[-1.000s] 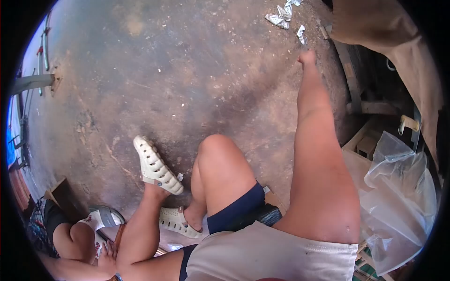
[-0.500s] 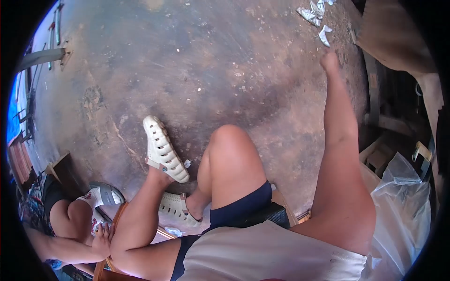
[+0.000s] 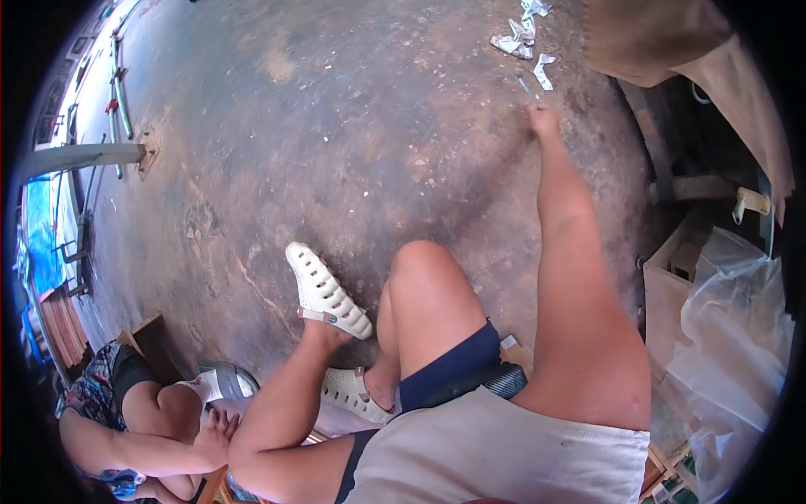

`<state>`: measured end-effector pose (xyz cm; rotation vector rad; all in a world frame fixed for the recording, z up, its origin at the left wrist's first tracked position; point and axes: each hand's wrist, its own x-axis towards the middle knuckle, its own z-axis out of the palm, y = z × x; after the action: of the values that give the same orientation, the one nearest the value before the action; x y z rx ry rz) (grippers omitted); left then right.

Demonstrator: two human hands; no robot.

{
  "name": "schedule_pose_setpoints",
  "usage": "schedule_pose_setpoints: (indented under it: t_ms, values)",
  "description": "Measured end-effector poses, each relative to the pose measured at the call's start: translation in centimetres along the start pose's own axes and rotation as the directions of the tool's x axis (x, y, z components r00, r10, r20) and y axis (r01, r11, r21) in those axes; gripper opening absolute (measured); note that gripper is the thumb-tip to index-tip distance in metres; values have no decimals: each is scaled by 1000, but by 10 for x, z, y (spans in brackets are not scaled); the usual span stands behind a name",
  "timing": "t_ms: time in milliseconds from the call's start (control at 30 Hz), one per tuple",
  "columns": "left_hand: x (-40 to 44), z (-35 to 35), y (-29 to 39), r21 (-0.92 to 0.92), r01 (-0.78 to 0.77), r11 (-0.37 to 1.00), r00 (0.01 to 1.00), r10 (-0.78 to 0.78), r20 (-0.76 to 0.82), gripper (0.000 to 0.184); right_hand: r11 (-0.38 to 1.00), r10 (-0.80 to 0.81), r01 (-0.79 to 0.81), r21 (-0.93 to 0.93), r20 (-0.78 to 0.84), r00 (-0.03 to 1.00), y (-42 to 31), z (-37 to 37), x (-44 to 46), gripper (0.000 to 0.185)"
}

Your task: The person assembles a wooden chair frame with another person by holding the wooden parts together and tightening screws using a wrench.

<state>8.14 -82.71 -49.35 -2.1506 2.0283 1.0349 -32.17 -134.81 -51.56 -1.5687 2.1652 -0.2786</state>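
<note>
Right hand (image 3: 545, 120): curled closed around one end of a thin pale tool (image 3: 525, 86), a narrow grip; the separate fingers are too small to make out.
Thin pale tool: juts from the fist toward 11 o'clock, its tip over the floor.
Near paper scrap (image 3: 544, 73): at 12 o'clock of the fist, on the floor, just beside the tool's tip and seemingly apart from it.
Paper pile (image 3: 519, 38): farther out, between 11 and 12 o'clock, crumpled and loose on the concrete floor (image 3: 336, 151).
Progress: the tool is in hand and the paper lies loose; how much is done or left, I cannot tell.
Right arm (image 3: 571, 227): stretched long from the shoulder toward 12 o'clock, elbow nearly straight, fist low near the floor.
Left hand: out of view, so its grip cannot be told.
Brown cloth (image 3: 655, 42): hangs at 2 o'clock of the fist.
Clear plastic sheet (image 3: 730, 319): bunched toward 5 o'clock.
Another person's hand (image 3: 216, 437): far off between 7 and 8 o'clock.
</note>
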Motion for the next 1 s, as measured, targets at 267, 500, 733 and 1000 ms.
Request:
schedule_pose_setpoints:
  t_ms: [267,500,733,1000]
  values:
    - [1,-22,3,-175,87,981,989,-106,-104,27,962,55,-81,-263,-104,993,2,27,157,37]
    - [4,-59,18,97,49,994,977,-27,-210,30,991,8,-50,-125,-312,950,-40,49,92,29]
    - [-56,-70,17,-855,156,494,950,-312,-7,37,797,-518,574,189,-276,810,-125,38,-88,22]
    - [-609,-199,8,-577,-635,514,-584,-808,-78,72,745,-666,587,317,391,635,-209,-3,-350,24]
